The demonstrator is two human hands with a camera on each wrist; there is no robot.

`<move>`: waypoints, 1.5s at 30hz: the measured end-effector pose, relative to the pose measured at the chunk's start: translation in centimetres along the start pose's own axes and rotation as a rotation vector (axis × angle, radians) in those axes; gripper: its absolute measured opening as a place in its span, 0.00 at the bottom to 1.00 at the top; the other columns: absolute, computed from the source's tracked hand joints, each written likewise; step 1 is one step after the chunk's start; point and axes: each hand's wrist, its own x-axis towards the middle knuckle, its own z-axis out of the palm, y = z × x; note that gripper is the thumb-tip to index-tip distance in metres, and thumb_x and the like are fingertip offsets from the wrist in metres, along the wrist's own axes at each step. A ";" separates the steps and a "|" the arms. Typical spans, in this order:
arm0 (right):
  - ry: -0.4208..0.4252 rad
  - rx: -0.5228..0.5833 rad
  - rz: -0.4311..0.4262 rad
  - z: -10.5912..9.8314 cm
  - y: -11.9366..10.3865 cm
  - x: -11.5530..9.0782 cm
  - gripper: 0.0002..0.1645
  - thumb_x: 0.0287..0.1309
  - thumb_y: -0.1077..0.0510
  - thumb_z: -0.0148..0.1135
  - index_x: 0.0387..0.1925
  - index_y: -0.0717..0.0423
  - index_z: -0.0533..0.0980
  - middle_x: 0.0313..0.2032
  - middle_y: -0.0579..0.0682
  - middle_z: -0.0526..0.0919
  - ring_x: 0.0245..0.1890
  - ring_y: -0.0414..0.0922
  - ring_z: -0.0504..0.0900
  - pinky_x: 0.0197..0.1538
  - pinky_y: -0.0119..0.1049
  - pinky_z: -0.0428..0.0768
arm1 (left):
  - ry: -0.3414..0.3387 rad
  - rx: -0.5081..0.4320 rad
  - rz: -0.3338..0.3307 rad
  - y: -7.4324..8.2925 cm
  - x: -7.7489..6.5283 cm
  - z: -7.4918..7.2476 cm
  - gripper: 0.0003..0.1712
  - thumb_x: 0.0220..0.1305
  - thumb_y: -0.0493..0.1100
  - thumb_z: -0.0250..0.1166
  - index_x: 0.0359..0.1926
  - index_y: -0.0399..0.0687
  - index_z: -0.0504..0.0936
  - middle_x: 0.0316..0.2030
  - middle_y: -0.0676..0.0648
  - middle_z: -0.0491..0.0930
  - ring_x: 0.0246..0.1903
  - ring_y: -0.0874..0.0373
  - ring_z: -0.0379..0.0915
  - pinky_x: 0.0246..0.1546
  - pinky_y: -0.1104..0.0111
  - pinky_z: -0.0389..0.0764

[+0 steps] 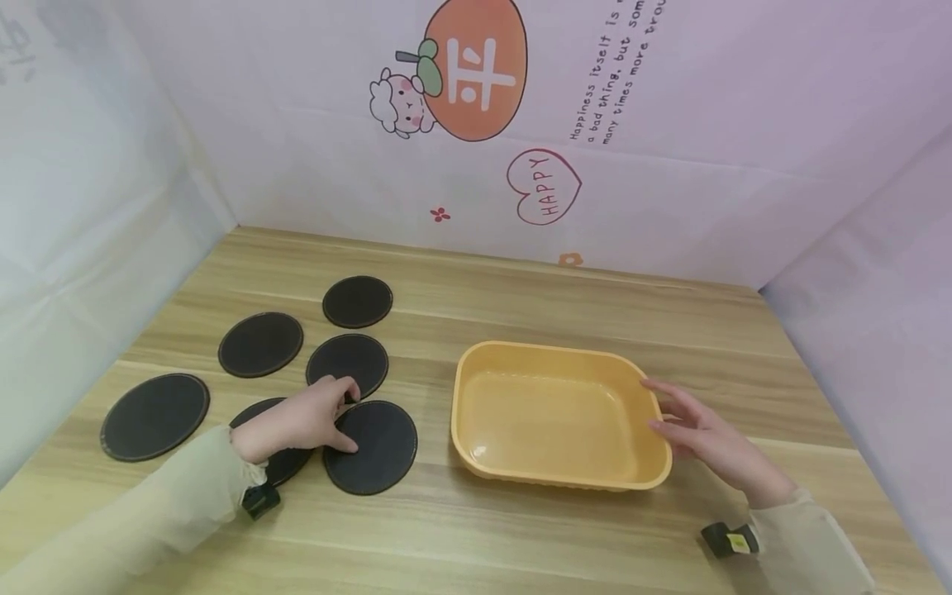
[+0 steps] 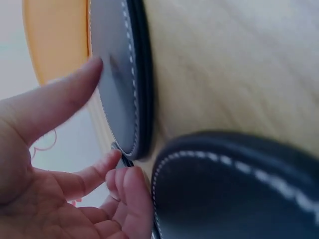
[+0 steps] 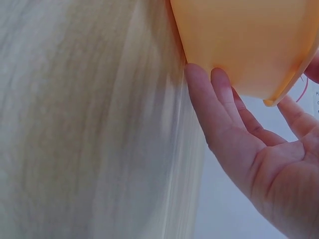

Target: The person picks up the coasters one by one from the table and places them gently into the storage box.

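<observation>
Several round black coasters with pale stitched edges lie on the left of the table. My left hand (image 1: 308, 421) is over the nearest coaster (image 1: 379, 459), its thumb above the top face and its fingers by the far edge. In the left wrist view a small gap seems to show between the thumb (image 2: 75, 92) and that coaster (image 2: 117, 99); the fingers are bent beside the rim. My right hand (image 1: 702, 434) holds the right end of a yellow plastic basin (image 1: 558, 413), thumb over the rim. In the right wrist view its fingers (image 3: 207, 99) lie along the basin's outer wall (image 3: 239, 40).
Behind the left hand are another coaster (image 1: 349, 359) and a farther one (image 1: 357, 302). Two more, a middle coaster (image 1: 260, 345) and a left coaster (image 1: 154, 416), lie further left. One coaster (image 1: 286, 467) is partly under the left wrist. Printed cloth (image 1: 669, 190) hangs behind the table.
</observation>
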 end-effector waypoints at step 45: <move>0.006 -0.026 0.018 -0.1 -0.1 -0.1 0.37 0.68 0.57 0.50 0.71 0.61 0.47 0.63 0.74 0.56 0.45 0.30 0.75 0.43 0.36 0.80 | -0.175 -0.465 -0.049 -1.4 0.2 -1.7 0.21 0.56 0.30 0.65 0.50 0.30 0.70 0.35 0.45 0.75 0.32 0.57 0.73 0.31 0.65 0.81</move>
